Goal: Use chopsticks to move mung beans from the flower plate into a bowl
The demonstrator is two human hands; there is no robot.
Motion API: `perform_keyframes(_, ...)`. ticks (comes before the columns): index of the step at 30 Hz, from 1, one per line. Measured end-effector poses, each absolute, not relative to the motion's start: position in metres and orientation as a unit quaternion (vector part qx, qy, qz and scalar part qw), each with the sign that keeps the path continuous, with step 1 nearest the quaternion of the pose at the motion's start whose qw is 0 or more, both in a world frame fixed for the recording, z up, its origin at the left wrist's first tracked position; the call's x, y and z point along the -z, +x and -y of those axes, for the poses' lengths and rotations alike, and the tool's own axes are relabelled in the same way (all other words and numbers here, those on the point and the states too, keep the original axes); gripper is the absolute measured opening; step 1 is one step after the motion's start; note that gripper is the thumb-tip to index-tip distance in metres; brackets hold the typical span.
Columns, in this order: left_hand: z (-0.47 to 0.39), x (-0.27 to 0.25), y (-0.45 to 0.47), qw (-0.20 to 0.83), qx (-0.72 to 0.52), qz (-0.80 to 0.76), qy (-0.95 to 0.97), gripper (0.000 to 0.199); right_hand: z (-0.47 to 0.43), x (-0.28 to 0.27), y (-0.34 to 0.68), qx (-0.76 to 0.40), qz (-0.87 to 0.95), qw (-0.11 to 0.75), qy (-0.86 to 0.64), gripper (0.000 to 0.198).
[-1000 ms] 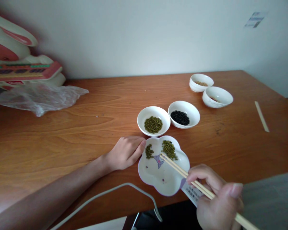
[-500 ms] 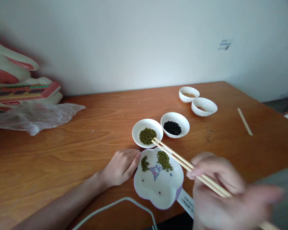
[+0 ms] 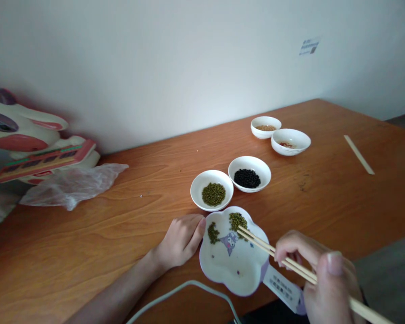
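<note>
My right hand (image 3: 327,279) grips a pair of wooden chopsticks (image 3: 261,243), whose tips touch down at the larger heap of green mung beans (image 3: 236,220) in a white, purple-rimmed flower-shaped dish (image 3: 229,272). A smaller cluster of the same beans lies at that dish's left lobe. My left hand (image 3: 182,240) rests on the table with curled fingers, thumb against the dish's left rim; its fingertips are hidden. Just behind the dish stands a white bowl (image 3: 196,191) with mung beans. Beside it is a white bowl (image 3: 266,173) of black beans.
Two more white bowls, one (image 3: 254,130) with tan grains and one (image 3: 299,143) with reddish bits, stand farther back. A wooden stick (image 3: 359,155) lies at right. At left are a clear plastic bag (image 3: 84,182) and a cow-shaped toy (image 3: 37,130). A pale cable (image 3: 189,284) runs in front.
The chopstick tips have moved from the mung bean bowl down to the heap in the flower-shaped dish. My left hand stays at the dish's rim. The camera view has tilted slightly.
</note>
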State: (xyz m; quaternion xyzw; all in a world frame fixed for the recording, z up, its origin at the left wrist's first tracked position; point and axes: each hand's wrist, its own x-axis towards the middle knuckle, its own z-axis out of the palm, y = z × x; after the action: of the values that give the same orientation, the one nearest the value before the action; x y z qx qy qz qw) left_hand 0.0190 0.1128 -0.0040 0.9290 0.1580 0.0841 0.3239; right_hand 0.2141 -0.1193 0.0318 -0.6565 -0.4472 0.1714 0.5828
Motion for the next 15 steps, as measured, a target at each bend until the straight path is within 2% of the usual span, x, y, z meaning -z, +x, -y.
perform_keyframes(4,-0.113,0.004,0.018,0.328,-0.079,-0.159,0.928,0.038,0.115,-0.032,0.210,-0.175,0.453,0.558,-0.673,0.065)
perform_keyframes(11,-0.114,0.007,0.015,0.324,-0.076,-0.176,0.926,0.039,0.098,-0.036,0.194,-0.160,0.385,0.605,-0.678,0.067)
perform_keyframes(15,-0.114,0.005,0.016,0.326,-0.074,-0.175,0.926,0.041,0.094,-0.030,0.192,-0.158,0.428,0.592,-0.664,0.063)
